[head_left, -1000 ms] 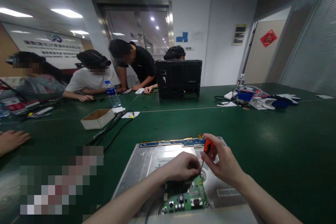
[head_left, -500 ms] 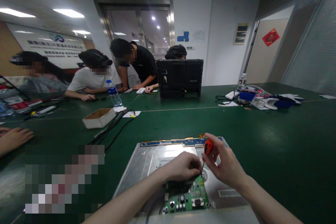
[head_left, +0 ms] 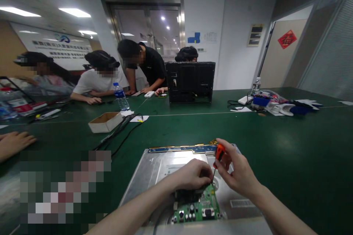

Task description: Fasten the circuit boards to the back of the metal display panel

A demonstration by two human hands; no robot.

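Observation:
My right hand (head_left: 237,167) grips a small screwdriver (head_left: 219,154) by its orange and black handle. The shaft points down, its tip at the upper corner of a green circuit board (head_left: 197,209). My left hand (head_left: 194,174) is curled over the board's upper edge, with the fingertips close to the screwdriver tip; whatever they pinch is hidden. Both hands are above a flat silver metal panel (head_left: 149,169), on which the board sits. Along the panel's far edge runs a narrow blue circuit strip (head_left: 176,149).
A black monitor housing (head_left: 190,82) stands upright across the green table (head_left: 275,147). Left of the panel are an open cardboard box (head_left: 106,122), black cables (head_left: 124,137) and a water bottle (head_left: 120,97). Several people sit or lean opposite; another person's hand (head_left: 18,143) rests at left.
The screwdriver handle has turned slightly in my right hand, and the fingers have shifted on it. My left hand keeps its place. The whole view has moved a little.

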